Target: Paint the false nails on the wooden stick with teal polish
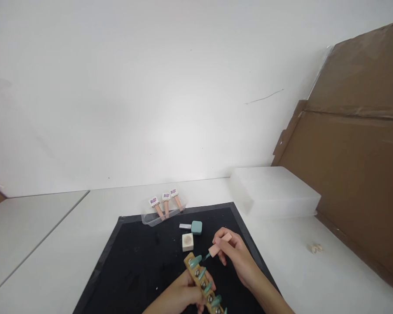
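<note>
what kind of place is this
Likely a small nail-painting workspace, though home or shop I can't tell: the left hand holds a rack of teal nail tips, the right hand a polish brush, and three pink-capped bottles lie in a clear tray.

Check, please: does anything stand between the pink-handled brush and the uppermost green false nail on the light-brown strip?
Nothing visible: the right grip holds the brush, tip beside that glossy green nail; contact is unclear. The white boxy object stands behind, outside the gap.
</note>
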The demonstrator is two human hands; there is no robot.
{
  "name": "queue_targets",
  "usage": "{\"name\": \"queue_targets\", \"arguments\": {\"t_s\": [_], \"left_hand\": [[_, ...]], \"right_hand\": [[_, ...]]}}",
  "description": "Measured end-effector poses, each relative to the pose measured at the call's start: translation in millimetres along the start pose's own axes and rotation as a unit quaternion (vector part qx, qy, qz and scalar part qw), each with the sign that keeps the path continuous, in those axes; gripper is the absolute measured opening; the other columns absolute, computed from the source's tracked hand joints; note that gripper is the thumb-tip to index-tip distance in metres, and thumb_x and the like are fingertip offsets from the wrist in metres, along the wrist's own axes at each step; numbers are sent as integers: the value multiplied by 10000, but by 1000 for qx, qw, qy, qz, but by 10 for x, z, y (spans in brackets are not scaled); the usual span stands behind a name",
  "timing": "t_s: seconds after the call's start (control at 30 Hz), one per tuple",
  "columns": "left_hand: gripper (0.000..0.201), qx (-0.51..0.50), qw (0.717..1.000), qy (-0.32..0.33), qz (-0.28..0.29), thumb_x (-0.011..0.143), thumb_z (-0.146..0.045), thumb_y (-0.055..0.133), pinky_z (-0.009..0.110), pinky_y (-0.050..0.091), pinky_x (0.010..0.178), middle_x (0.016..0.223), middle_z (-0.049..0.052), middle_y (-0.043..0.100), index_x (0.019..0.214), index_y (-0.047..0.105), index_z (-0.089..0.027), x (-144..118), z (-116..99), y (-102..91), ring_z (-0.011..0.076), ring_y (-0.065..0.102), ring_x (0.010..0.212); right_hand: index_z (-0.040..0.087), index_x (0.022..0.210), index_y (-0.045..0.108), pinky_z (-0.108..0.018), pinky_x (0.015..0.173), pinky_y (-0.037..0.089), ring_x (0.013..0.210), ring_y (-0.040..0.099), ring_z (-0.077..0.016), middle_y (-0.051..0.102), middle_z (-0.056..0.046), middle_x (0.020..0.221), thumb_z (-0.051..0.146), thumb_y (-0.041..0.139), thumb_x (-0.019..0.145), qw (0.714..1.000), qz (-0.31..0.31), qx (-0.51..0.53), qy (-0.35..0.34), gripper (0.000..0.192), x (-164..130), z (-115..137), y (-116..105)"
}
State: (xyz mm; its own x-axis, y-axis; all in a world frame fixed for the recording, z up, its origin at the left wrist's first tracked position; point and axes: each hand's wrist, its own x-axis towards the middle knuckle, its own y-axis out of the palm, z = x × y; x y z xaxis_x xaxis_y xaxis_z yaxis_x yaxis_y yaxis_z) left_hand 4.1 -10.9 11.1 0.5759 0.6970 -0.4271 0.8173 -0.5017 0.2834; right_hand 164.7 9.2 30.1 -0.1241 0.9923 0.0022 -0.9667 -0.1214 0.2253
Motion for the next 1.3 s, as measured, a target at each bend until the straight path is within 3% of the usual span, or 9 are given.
{"name": "queue_targets", "arguments": {"t_s": [0.27, 0.47, 0.83, 1.13, 1.3], "left_hand": [[245, -73, 997, 7, 18, 505, -91, 497, 248, 366, 502, 605, -14, 522, 734, 573, -132, 39, 98, -98, 88, 452, 485], [246, -131, 991, 9, -3, 493, -111, 489, 229, 351, 478, 551, -29, 529, 725, 563, -146, 68, 81, -110, 64, 414, 422], [236, -171, 984, -7, -39, 469, -143, 513, 228, 337, 460, 479, -54, 494, 700, 561, -152, 82, 35, -75, 55, 382, 387], [251, -189, 981, -9, -49, 465, -128, 502, 225, 336, 460, 491, -54, 516, 707, 560, -155, 82, 20, -59, 53, 390, 385], [243, -183, 982, -8, -41, 464, -139, 502, 224, 337, 462, 476, -61, 511, 698, 565, -160, 86, 33, -62, 54, 387, 385]], "right_hand": [[168, 630, 508, -196, 404, 289, 407, 318, -71, 440, 53, 492, 335, 590, 737, 999, -51, 2, 11, 215, 12, -10, -15], [175, 585, 474, -197, 409, 286, 406, 343, -75, 410, 59, 459, 368, 588, 733, 997, -71, 3, 25, 269, 11, -21, -11], [160, 585, 515, -195, 390, 274, 404, 360, -72, 463, 44, 498, 381, 610, 709, 999, 5, -32, 3, 271, -21, 46, 29], [167, 619, 525, -196, 403, 287, 421, 368, -79, 448, 50, 501, 391, 615, 720, 998, 50, -41, 23, 262, -17, 11, 5], [169, 611, 509, -199, 405, 287, 409, 364, -80, 462, 51, 476, 394, 597, 733, 997, 38, -55, 22, 270, -6, -15, 3]]}}
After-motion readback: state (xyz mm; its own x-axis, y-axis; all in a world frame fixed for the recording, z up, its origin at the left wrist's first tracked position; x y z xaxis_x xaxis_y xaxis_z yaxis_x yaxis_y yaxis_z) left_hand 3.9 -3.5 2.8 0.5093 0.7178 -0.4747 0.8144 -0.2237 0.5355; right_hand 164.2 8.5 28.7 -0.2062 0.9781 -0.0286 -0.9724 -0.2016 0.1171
